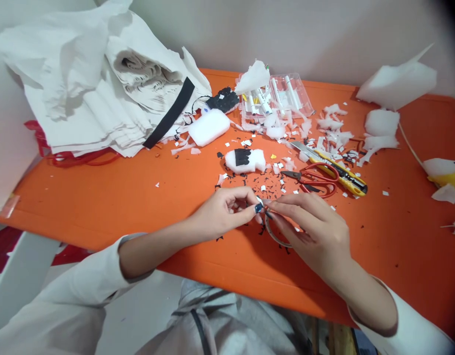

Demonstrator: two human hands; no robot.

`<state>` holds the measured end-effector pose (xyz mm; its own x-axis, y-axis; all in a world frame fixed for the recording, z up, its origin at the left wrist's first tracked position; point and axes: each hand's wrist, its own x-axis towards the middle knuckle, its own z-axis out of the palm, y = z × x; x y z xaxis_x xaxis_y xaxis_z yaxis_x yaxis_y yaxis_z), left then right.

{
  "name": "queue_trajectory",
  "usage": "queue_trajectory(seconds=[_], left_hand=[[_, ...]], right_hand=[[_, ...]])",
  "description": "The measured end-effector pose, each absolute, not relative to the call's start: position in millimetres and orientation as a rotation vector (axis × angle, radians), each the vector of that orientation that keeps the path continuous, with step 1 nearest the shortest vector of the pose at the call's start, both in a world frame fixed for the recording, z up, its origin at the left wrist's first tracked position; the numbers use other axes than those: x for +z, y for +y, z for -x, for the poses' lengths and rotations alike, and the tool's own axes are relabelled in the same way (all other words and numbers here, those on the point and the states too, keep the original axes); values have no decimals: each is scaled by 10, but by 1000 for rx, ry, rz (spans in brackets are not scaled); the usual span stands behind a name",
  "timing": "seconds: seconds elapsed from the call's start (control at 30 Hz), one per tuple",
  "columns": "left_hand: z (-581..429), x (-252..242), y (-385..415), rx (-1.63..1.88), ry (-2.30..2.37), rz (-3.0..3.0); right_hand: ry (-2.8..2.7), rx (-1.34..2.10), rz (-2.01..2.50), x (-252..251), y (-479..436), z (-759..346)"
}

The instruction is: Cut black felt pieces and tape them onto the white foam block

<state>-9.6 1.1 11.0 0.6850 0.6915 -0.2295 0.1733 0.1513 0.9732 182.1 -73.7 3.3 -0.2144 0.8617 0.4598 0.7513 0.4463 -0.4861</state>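
Observation:
My left hand [237,209] is closed in a pinch, thumb against fingertips, over the orange table. A tiny pale bit shows at its fingertips, too small to name. My right hand [314,222] meets it there, its fingers closed on a thin ring that looks like a narrow roll of tape [278,237]. Part of the ring is hidden behind the fingers. Just beyond the hands lies a white foam shape [256,160] with a scalloped black piece [243,157] on it. Red-handled scissors [318,178] and a yellow box cutter [334,170] lie beyond my right hand.
Black and white scraps litter the orange table [120,207]. At the back are stacked white sheets [90,113], a black strip [170,113], a white foam block [209,127] and a clear case [305,101] of markers. A yellow-and-white foam figure [447,172] lies at right.

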Motion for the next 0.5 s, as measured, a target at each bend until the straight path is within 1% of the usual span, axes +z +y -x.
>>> queue_trajectory(seconds=[0.2,0.5], left_hand=[[137,41,-12,412,785,-1539],[132,57,-26,391,774,-1596]], right_hand=[[-1802,594,1327,57,-698,-1769],[-1636,916,1302,35,-674,-1803]])
